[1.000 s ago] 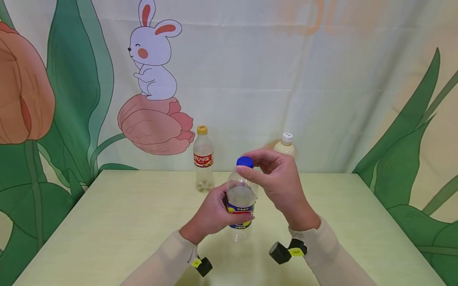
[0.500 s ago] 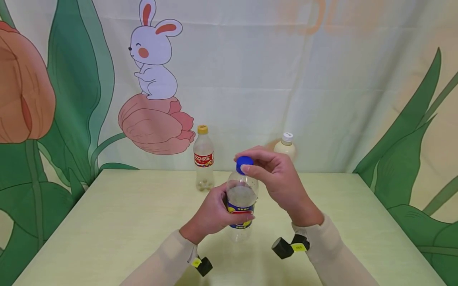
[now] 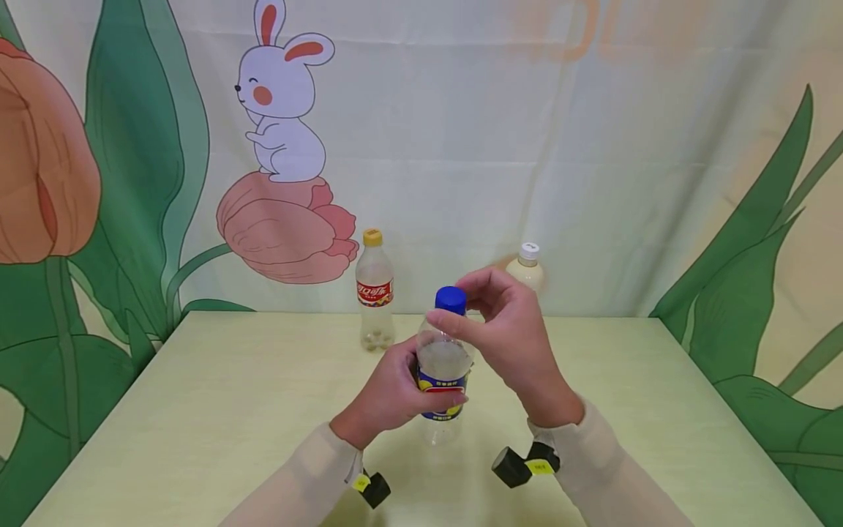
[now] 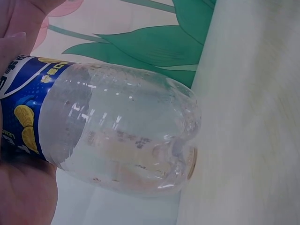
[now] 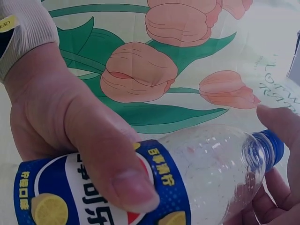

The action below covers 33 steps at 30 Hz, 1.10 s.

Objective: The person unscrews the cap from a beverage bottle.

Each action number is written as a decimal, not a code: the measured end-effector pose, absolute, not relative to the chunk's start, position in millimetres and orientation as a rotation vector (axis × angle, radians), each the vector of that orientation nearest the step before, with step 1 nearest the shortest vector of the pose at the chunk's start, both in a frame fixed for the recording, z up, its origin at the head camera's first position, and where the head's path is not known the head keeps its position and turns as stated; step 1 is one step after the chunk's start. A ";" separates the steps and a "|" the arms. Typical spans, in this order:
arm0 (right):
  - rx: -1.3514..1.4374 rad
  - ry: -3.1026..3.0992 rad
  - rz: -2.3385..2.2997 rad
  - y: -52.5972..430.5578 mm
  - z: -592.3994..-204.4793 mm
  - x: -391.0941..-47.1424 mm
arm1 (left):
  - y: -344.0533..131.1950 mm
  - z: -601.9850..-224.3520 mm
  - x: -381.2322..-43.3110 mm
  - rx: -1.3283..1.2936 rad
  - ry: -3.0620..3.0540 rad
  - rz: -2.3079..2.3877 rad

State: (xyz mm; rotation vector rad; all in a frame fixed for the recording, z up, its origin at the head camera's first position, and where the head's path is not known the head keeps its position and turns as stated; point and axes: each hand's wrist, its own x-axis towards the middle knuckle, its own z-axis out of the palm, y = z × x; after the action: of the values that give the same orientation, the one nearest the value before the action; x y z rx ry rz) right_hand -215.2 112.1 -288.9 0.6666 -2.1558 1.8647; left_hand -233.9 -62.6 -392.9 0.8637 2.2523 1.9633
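Observation:
A clear plastic soda bottle with a blue lemon label stands roughly upright in front of me, its blue cap on the neck. My left hand grips it round the label, thumb across the front. My right hand is at the cap: the thumb lies in front of the neck, and the fingers are bent behind and to the right. In the right wrist view, the thumb is off the cap. In the left wrist view, the lower part of the bottle looks empty. Whether its base touches the table cannot be told.
At the back left of the table stands a red-labelled bottle with a yellow cap and small round pieces at its bottom. Behind my right hand is a cream-coloured bottle with a white cap. A printed curtain hangs behind the table.
Half a second ago my right thumb was on the cap; now it has dropped to the neck and the fingers have moved back right, off the cap's top. The left hand stays put.

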 end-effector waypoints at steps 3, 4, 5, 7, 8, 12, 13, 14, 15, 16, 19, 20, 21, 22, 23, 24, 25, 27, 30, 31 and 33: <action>0.617 -2.131 1.851 110.1 -288.1 -213.3 | -62.8 -392.8 -233.5 0.870 2.247 1.959; 0.609 -2.128 1.844 110.0 -287.8 -213.0 | -62.8 -392.5 -233.4 0.871 2.244 1.959; 0.602 -2.127 1.840 110.0 -287.5 -212.8 | -62.7 -392.3 -233.2 0.872 2.241 1.960; 0.595 -2.124 1.838 110.0 -286.6 -212.0 | -62.6 -391.8 -232.7 0.871 2.240 1.960; 0.596 -2.121 1.840 110.1 -286.1 -211.8 | -62.6 -391.7 -232.5 0.872 2.238 1.962; 0.609 -2.097 1.864 110.4 -284.8 -211.8 | -62.6 -390.8 -231.8 0.865 2.227 1.968; 0.614 -2.092 1.869 110.6 -284.8 -212.1 | -62.7 -390.8 -231.7 0.865 2.224 1.969; 0.620 -2.088 1.876 110.7 -284.8 -212.4 | -62.7 -390.7 -231.6 0.864 2.224 1.970; 0.624 -2.085 1.880 110.9 -284.9 -212.6 | -62.8 -390.5 -231.5 0.862 2.225 1.970; 0.628 -2.085 1.882 111.0 -284.9 -212.9 | -62.9 -390.5 -231.4 0.863 2.227 1.971; 0.645 -2.089 1.885 111.6 -285.2 -213.5 | -63.1 -390.8 -231.4 0.864 2.233 1.973; 0.655 -2.087 1.889 111.8 -285.4 -213.8 | -63.1 -390.8 -231.4 0.866 2.233 1.976; 0.664 -2.087 1.892 112.0 -285.6 -214.2 | -63.0 -390.9 -231.4 0.866 2.234 1.977; 0.672 -2.087 1.895 112.3 -285.8 -214.5 | -63.1 -391.0 -231.4 0.867 2.234 1.979; 0.683 -2.084 1.902 112.5 -286.1 -215.1 | -63.0 -391.0 -231.5 0.868 2.232 1.982; 0.693 -2.081 1.908 112.7 -286.4 -215.6 | -63.0 -391.0 -231.5 0.867 2.231 1.984; 0.705 -2.078 1.914 113.0 -286.7 -216.0 | -63.0 -390.9 -231.5 0.867 2.229 1.985; 0.726 -2.073 1.925 113.6 -287.5 -216.9 | -62.9 -390.9 -231.5 0.864 2.228 1.986; 0.765 -2.063 1.945 114.5 -288.5 -217.7 | -62.9 -390.9 -231.5 0.864 2.229 1.982; 0.781 -2.061 1.954 114.9 -288.8 -218.0 | -62.9 -390.9 -231.5 0.864 2.230 1.980; 0.815 -2.059 1.970 115.8 -289.2 -218.5 | -62.9 -390.7 -231.5 0.864 2.233 1.974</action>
State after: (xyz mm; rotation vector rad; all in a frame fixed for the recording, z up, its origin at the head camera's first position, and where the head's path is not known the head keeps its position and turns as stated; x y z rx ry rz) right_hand -218.5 115.8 -289.2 0.8151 -2.0588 1.9695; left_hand -231.5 -62.9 -390.7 0.8642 2.2326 1.9738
